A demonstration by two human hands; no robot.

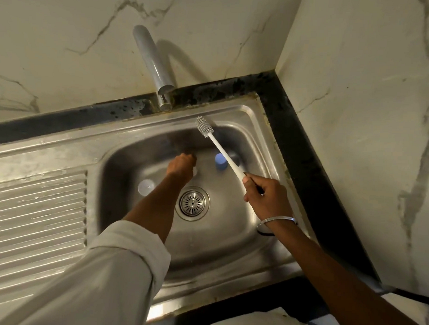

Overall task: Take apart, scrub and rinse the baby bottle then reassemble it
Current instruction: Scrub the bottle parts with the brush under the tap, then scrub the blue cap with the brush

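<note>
1. The right hand (264, 194) is clamped round the handle of the bottle brush (223, 153), a stiff white rod whose ribbed head points to 11 o'clock.
2. The left hand (183, 165) curls down at 12 o'clock of the drain (192, 202), beside a pale piece (195, 172); I cannot tell if it grips it.
3. In the steel sink (217, 247), a blue cap (220, 161) lies at 1 o'clock and a clear round piece (146, 187) at 10 o'clock.
4. These parts look like light, hard plastic and are probably slippery when wet, so take them round the sides.

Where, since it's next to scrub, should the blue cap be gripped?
Probably pinch the blue cap across its round side wall, from above and its left: it seems to stand upright in the sink, and the brush crosses its right edge.
</note>
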